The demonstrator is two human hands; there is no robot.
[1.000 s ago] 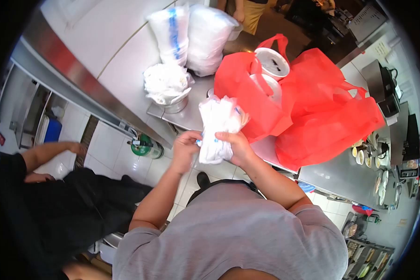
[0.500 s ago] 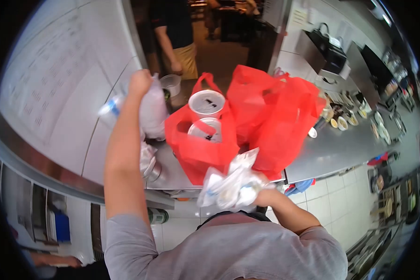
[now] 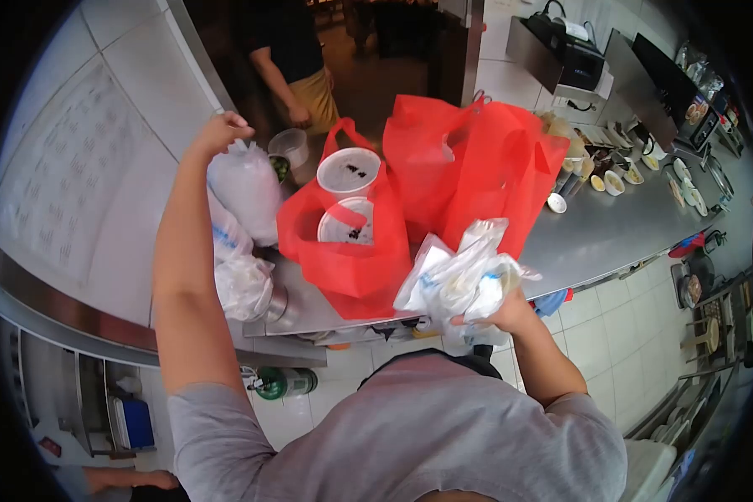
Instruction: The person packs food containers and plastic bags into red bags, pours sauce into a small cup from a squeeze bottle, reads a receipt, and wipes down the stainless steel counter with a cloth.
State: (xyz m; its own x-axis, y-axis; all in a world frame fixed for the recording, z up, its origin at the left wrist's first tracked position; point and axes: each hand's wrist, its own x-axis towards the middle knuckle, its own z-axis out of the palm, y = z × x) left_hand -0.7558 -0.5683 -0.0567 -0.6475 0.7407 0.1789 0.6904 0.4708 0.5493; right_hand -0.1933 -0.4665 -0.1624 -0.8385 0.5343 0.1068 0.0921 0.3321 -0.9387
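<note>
My left hand (image 3: 224,134) is raised at the upper left, just above a full plastic bag (image 3: 247,186); its fingers are bent together, and whether anything is between them is too small to tell. My right hand (image 3: 510,313) grips a bunch of white plastic packets (image 3: 464,280) in front of the counter edge. Between my hands stands a red bag (image 3: 351,280) with two white-lidded tubs (image 3: 349,171) in its opening. Behind the packets are more red bags (image 3: 494,167). Crumpled white plastic (image 3: 244,287) sits in a metal container (image 3: 278,303) at the left.
The steel counter (image 3: 594,238) runs right, with small bowls (image 3: 613,183) and a printer (image 3: 579,65) near the wall. A person (image 3: 289,67) stands beyond the counter. Another person's arm (image 3: 130,478) shows at the lower left. A green cylinder (image 3: 284,382) is below.
The view has swung left and then settled. My left hand has left the packets and risen over the full plastic bag. My right hand has kept the packets and moved right.
</note>
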